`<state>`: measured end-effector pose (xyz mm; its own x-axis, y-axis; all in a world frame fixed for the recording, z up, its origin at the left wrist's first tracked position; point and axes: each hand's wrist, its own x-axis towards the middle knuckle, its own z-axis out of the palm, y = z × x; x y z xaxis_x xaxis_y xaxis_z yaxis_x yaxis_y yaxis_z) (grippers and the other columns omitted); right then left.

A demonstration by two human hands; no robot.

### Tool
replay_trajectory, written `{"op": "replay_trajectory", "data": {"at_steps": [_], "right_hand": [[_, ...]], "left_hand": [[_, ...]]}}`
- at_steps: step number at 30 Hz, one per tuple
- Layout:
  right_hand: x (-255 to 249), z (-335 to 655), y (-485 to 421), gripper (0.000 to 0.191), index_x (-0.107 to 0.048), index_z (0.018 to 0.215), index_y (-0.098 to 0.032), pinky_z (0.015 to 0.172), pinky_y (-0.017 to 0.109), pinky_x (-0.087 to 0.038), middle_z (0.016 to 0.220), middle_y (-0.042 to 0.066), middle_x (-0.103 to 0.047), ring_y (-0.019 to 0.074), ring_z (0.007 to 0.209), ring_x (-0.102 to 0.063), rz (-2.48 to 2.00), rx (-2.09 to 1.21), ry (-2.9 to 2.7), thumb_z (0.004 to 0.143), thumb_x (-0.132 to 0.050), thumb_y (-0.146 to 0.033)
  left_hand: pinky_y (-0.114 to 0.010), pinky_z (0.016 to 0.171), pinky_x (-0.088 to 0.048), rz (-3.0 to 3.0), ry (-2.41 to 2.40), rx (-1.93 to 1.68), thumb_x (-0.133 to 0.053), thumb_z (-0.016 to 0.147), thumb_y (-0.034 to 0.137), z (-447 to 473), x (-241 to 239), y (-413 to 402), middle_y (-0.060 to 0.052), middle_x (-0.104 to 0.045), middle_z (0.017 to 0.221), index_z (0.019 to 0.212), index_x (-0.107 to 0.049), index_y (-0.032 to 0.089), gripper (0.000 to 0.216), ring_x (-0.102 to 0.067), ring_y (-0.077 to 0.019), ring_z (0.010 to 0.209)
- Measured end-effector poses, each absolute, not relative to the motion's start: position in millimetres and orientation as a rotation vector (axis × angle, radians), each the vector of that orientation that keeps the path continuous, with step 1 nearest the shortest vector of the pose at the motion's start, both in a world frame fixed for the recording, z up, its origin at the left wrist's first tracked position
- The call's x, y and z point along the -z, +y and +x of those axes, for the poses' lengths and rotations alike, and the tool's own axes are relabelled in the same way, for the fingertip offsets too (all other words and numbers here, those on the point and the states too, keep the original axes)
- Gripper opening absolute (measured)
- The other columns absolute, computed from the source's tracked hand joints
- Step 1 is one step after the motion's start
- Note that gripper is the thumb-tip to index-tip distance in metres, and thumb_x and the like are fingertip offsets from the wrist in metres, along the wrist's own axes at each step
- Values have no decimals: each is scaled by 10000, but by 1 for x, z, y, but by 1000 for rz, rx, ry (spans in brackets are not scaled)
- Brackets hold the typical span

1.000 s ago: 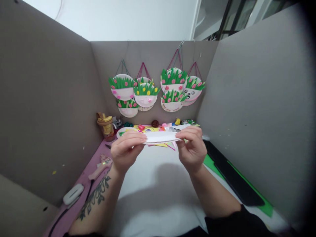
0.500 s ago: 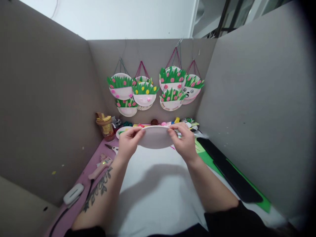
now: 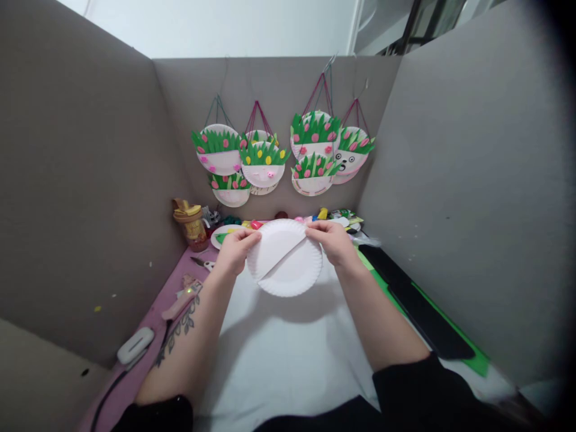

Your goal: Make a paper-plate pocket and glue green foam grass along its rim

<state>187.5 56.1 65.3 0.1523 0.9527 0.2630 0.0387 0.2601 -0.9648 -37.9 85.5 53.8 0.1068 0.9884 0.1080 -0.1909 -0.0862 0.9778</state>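
A white paper plate (image 3: pixel 274 249) with a fluted rim is held up in front of me, its face turned toward the camera. A straight edge runs slantwise across it, where a half plate (image 3: pixel 299 273) seems to lie over the lower right part. My left hand (image 3: pixel 236 249) pinches the plate's left rim between thumb and fingers. On the upper right rim, my right hand (image 3: pixel 332 241) pinches it the same way. The plate is above the white cloth (image 3: pixel 288 360) and casts a shadow on it.
Several plate baskets with paper grass and flowers (image 3: pixel 265 159) hang on the grey back panel. To the left are a brown cup (image 3: pixel 193 225), scissors (image 3: pixel 203 263) and a pink glue gun (image 3: pixel 182 300). A black strip (image 3: pixel 423 312) lies on green sheets at the right.
The plate has tilted from nearly edge-on, showing its shaded side, to face me, so the slanting edge across it shows. Both hands still pinch its rim.
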Motion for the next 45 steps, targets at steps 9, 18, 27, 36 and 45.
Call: {"op": "replay_trajectory", "data": {"at_steps": [9,18,27,36,45], "right_hand": [[-44,186,73,536,-595,1153,-186,741,307,-464,979,46,-653,190,849,-593,-1075,-883,-1543,618,-623,-217],[9,146,71,449,-630,1179,-255,1022,416,-382,1314,101,-448,251,1229,-457,-1131,-640,-2149,748,-586,-137],[55,151,75,472,-554,1282,-308,985,452,-412,1372,89,-501,269,1177,-532,-1013,-236,-2407,840,-496,-155],[61,160,87,267,-675,903,-173,801,355,-452,890,60,-690,217,848,-604,-1241,-559,-1632,840,-442,-289],[53,152,88,352,-621,885,-155,551,231,-405,753,6,-655,137,622,-549,-1087,-1184,-1091,545,-667,-235]], "left_hand": [[-181,510,-363,1288,1033,-1349,-722,595,346,-42,-37,97,15,-604,633,720,-621,128,270,-500,-77,532],[-215,456,-380,965,1228,-1191,-723,533,354,-68,28,72,-3,-613,582,689,-594,132,301,-534,-119,483],[-245,515,-443,912,1177,-1094,-766,559,368,-73,47,63,-50,-674,646,732,-633,121,330,-596,-155,551],[-276,602,-502,790,1143,-959,-571,772,545,-76,50,63,-109,-692,898,1082,-560,136,514,-657,-178,695],[-303,847,-488,1324,1317,-820,-598,573,22,-72,48,53,-138,-676,1077,1090,-625,78,522,-641,-240,973]]}}
